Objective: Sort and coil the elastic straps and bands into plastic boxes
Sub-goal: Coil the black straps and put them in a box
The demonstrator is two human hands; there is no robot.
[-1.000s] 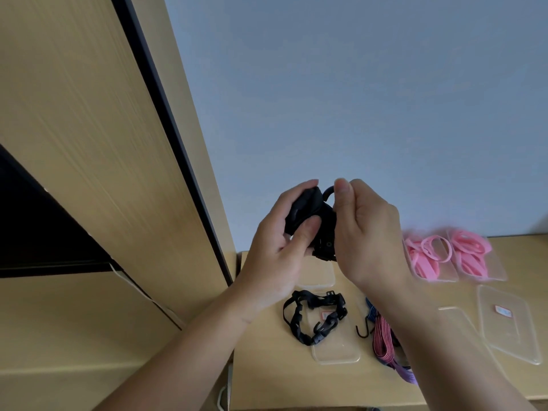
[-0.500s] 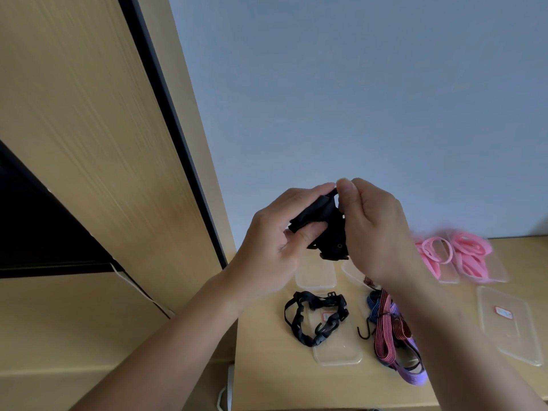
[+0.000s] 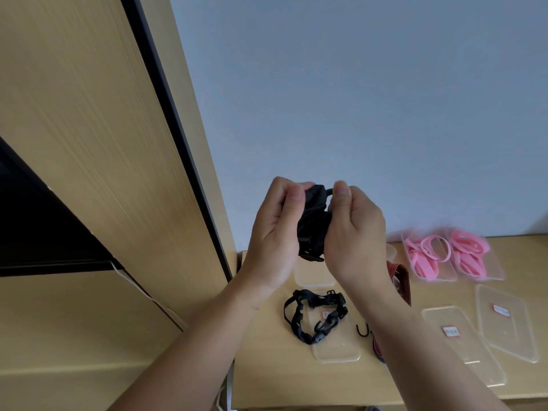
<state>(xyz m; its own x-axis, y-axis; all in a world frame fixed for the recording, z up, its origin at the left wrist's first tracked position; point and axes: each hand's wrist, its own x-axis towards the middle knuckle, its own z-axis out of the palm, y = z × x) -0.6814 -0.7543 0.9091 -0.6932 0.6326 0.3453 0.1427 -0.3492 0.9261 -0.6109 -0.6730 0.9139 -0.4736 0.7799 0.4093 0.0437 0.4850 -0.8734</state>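
Left hand and right hand both pinch a bundled black strap over the table near its left edge; cabinet close at nine o'clock, pink bands at four

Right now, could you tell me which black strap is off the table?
The bundled black strap, gripped by the left hand and right hand; the other black strap lies on a clear lid.

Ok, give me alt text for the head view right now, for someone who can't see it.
The left hand and right hand grip a bundled black strap in the air above a wooden table. On it lie a second black strap, a red striped cord, pink bands in clear boxes, and flat clear lids.
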